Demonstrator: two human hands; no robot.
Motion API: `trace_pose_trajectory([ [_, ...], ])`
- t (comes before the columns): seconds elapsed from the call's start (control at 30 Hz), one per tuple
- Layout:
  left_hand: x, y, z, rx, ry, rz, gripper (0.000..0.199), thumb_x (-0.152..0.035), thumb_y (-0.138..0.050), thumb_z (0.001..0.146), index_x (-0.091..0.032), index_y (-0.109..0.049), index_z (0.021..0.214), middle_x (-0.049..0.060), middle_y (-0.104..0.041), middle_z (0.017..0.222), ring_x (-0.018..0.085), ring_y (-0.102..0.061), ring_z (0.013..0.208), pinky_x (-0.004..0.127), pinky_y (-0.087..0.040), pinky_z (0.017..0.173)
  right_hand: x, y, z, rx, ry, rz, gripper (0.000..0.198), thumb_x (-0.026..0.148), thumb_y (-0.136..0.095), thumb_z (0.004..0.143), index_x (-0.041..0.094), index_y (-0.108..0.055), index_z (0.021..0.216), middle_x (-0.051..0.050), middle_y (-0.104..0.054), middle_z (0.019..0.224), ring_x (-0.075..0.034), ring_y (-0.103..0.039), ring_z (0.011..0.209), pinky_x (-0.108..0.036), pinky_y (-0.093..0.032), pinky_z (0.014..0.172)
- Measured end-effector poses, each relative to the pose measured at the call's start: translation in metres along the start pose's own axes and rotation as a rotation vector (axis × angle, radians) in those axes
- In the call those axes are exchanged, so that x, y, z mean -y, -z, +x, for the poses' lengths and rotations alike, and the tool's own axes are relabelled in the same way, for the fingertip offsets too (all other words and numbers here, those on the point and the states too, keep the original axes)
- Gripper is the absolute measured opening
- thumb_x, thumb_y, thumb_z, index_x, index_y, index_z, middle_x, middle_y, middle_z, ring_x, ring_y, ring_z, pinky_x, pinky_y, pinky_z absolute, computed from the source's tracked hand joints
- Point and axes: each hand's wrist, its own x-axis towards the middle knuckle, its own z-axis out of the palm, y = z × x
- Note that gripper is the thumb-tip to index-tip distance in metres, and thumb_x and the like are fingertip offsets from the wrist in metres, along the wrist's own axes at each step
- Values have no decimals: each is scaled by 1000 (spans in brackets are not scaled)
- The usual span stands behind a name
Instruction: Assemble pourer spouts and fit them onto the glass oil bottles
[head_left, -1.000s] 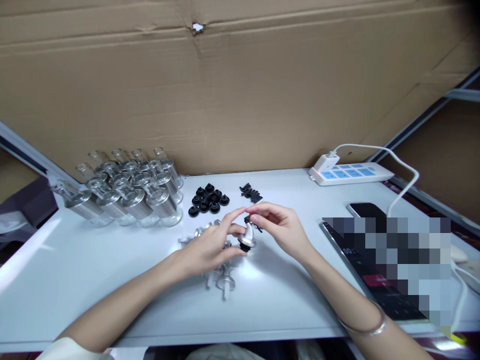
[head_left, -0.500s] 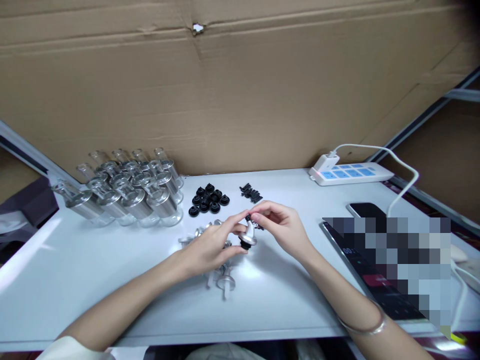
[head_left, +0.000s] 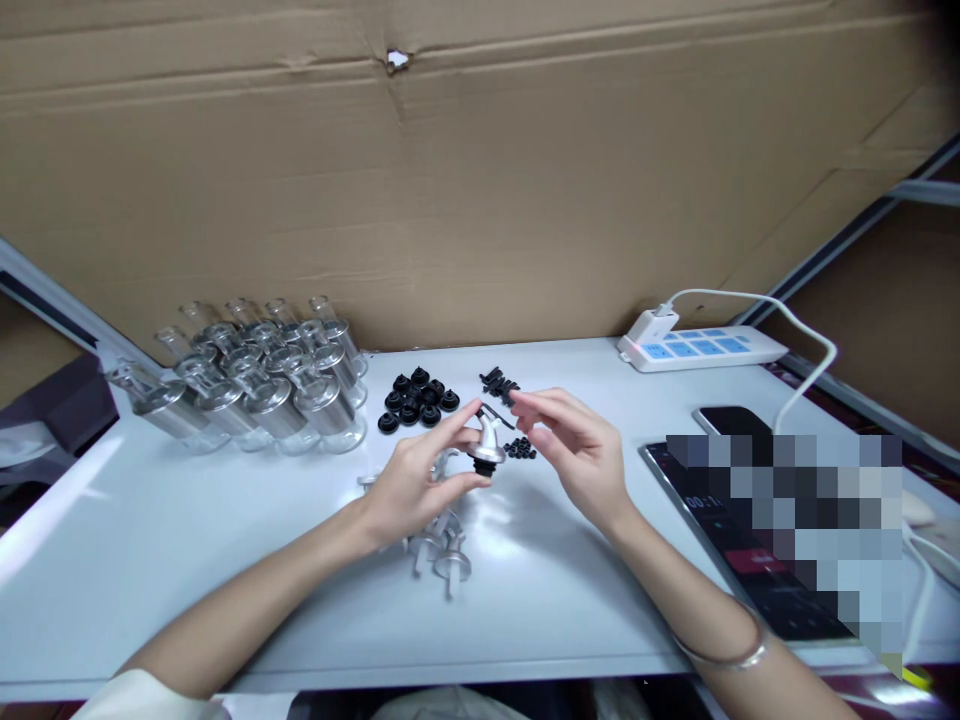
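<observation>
My left hand (head_left: 420,482) is closed on a metal pour spout (head_left: 489,438) with a ribbed black stopper at its base. Its thumb is under the stopper and a finger reaches the spout's tip. A thin black strip (head_left: 498,415) slants from the tip down to the right. My right hand (head_left: 574,445) is just right of it, fingers apart and slightly curled; whether a fingertip touches the strip is unclear. Several metal spouts (head_left: 452,565) lie below and behind my left hand. Small black rings (head_left: 519,448) sit in a pile between the hands.
Glass bottles with metal bands (head_left: 274,405) stand grouped at the left. Beyond my hands are piles of black stoppers (head_left: 411,402) and short black strips (head_left: 495,381). A power strip (head_left: 705,346), a phone (head_left: 731,420) and a partly blurred-out tablet (head_left: 694,500) are at the right.
My right hand has let go of the spout's tip and moved slightly right, its fingers opening. The black strip and the pile of rings now show. The spout has shifted slightly up and left.
</observation>
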Motion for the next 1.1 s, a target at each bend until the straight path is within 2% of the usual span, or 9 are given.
trace_pose_trajectory([
  [0.1, -1, -2, -1, -133, 34, -109, 72, -24, -70, 79, -25, -36, 142, 6, -71, 105, 18, -67, 96, 31, -53, 91, -2, 0, -1, 57, 219, -144, 55, 45, -68, 78, 31, -55, 129, -7, -61, 99, -19, -59, 81, -36, -53, 74],
  [0.2, 0, -4, -2, -166, 15, -177, 71, -25, -70, 79, -24, -37, 142, 7, -71, 105, 18, -67, 98, 30, -51, 93, -1, -3, -2, 114, 313, -226, 68, 46, -69, 76, 30, -45, 138, -9, -60, 104, -21, -59, 88, -37, -54, 75],
  [0.37, 1, -4, -5, -135, -25, -162, 73, -24, -71, 78, -25, -36, 142, 7, -71, 105, 18, -67, 98, 30, -51, 94, 3, -4, -1, 68, 292, -212, 56, 35, -65, 83, 34, -46, 136, -7, -59, 101, -17, -59, 77, -36, -55, 70],
  [0.6, 4, -5, -7, -78, -50, -124, 73, -26, -69, 79, -25, -34, 143, 8, -70, 107, 20, -67, 97, 28, -56, 85, 6, -2, 0, 66, 329, -190, 52, 36, -70, 79, 29, -56, 129, -8, -65, 96, -19, -62, 81, -32, -55, 68],
  [0.77, 2, -4, -7, -80, -30, -108, 72, -27, -69, 79, -23, -35, 143, 8, -70, 106, 19, -67, 96, 26, -58, 79, 7, -2, -1, 85, 279, -203, 46, 36, -68, 80, 29, -61, 125, -7, -71, 87, -18, -65, 73, -32, -55, 65],
  [1.1, 3, -3, -7, -65, -29, -105, 72, -28, -68, 80, -23, -34, 143, 8, -71, 106, 19, -67, 95, 24, -58, 75, 6, -3, -2, 56, 237, -106, 48, 30, -73, 76, 33, -61, 122, -4, -73, 82, -16, -66, 69, -31, -56, 64],
])
